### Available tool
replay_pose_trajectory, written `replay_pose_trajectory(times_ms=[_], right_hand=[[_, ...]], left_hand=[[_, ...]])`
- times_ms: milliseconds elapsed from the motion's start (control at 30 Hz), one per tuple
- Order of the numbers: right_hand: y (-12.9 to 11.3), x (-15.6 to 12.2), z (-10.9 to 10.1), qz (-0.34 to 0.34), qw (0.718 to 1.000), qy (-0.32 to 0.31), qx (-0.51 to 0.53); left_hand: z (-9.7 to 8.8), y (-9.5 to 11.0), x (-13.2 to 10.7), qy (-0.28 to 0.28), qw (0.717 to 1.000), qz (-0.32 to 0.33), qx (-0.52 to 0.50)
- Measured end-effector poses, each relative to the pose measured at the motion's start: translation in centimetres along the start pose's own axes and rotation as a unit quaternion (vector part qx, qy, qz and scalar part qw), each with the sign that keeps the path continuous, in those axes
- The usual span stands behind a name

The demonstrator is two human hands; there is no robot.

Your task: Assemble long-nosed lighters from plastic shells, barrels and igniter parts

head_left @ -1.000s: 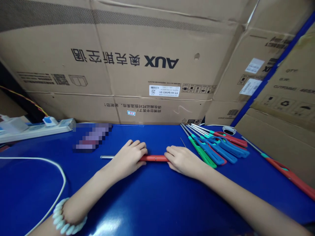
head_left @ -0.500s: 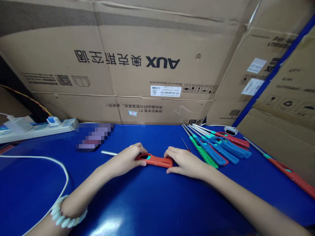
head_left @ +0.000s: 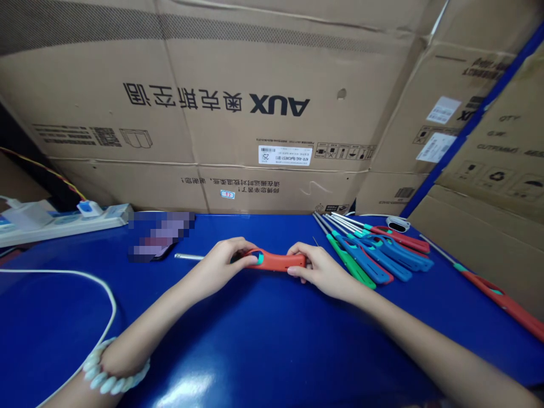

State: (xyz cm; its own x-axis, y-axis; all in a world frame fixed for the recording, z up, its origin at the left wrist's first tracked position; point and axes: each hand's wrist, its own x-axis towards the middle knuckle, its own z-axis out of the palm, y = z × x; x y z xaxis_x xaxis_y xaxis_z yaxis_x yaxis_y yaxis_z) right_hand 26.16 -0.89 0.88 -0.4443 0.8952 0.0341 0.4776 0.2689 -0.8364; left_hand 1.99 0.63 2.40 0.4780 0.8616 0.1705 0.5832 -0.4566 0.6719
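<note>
An orange-red long-neck lighter point(head_left: 278, 262) lies crosswise between my two hands, its metal tube pointing left. My left hand point(head_left: 227, 260) is closed around the trigger end, the thumb by the green trigger. At the butt end, my right hand point(head_left: 317, 267) pinches the handle between thumb and fingers. Behind the right hand, a thin rod point(head_left: 315, 241) shows only in part. Several lighters in green, blue and red, such as a green lighter point(head_left: 355, 266), lie fanned out to the right with their tubes pointing away.
Another orange-red lighter point(head_left: 495, 294) lies alone at the far right. A white watch-like device point(head_left: 398, 224) sits behind the pile. At the left are a blurred-out phone point(head_left: 164, 238), a power strip point(head_left: 114, 218) and a white cable point(head_left: 108, 289). Cardboard point(head_left: 221, 141) walls the blue table point(head_left: 272, 340).
Both hands have raised the lighter slightly, and its handle has turned so a narrower side faces me. My right fingers have shifted their grip at the butt end.
</note>
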Motion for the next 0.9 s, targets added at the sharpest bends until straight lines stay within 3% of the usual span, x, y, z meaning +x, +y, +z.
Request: replay_pose_trajectory(times_ms=[200, 433, 667, 900], right_hand=[[0.0, -0.1, 0.2, -0.018, 0.999, 0.009, -0.039], [-0.3, -0.2, -0.1, -0.005, 1.0, -0.011, -0.025], [-0.5, -0.3, -0.2, 0.005, 1.0, -0.02, -0.013], [-1.1, -0.2, -0.6, -0.063, 0.992, 0.004, -0.113]], left_hand=[[0.0, 0.2, -0.1, 0.003, 1.0, -0.02, -0.016], [0.6, 0.7, -0.2, 0.064, 0.996, 0.036, 0.051], [0.8, 0.6, -0.3, 0.089, 0.994, 0.037, 0.057], [1.3, 0.3, 0.0, 0.048, 0.994, 0.028, 0.098]])
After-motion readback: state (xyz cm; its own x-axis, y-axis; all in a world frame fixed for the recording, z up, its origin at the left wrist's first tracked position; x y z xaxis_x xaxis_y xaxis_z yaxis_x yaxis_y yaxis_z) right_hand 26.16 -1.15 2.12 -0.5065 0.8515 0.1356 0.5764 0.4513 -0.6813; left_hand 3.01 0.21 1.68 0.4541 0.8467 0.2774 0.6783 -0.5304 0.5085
